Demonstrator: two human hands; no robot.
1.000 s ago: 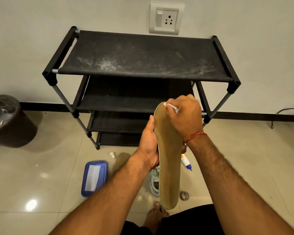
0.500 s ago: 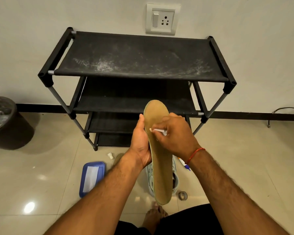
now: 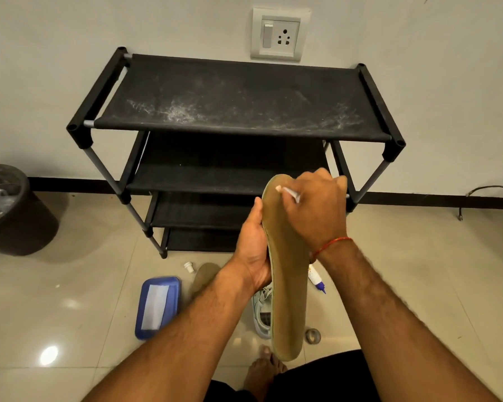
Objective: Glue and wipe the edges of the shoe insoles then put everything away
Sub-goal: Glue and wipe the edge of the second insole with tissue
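Observation:
An olive-brown insole (image 3: 288,288) stands upright in front of me. My left hand (image 3: 253,248) grips its left edge at mid-length. My right hand (image 3: 317,210) pinches a thin white swab (image 3: 287,192), whose tip touches the insole's upper left edge near the toe. A second insole (image 3: 205,275) lies on the floor behind my left wrist. A glue bottle (image 3: 315,278) with a blue tip lies on the floor to the right, and its white cap (image 3: 188,266) lies apart to the left.
A black shoe rack (image 3: 235,129) stands against the wall ahead. A blue tray holding a white wipe (image 3: 157,307) lies on the floor at left. A pale sneaker (image 3: 262,314) sits under the insole, a small tape roll (image 3: 312,335) beside it. A dark bin (image 3: 9,210) stands at far left.
My right hand has moved the swab from the insole's middle left edge back up to the toe end. The insole and left hand have barely shifted.

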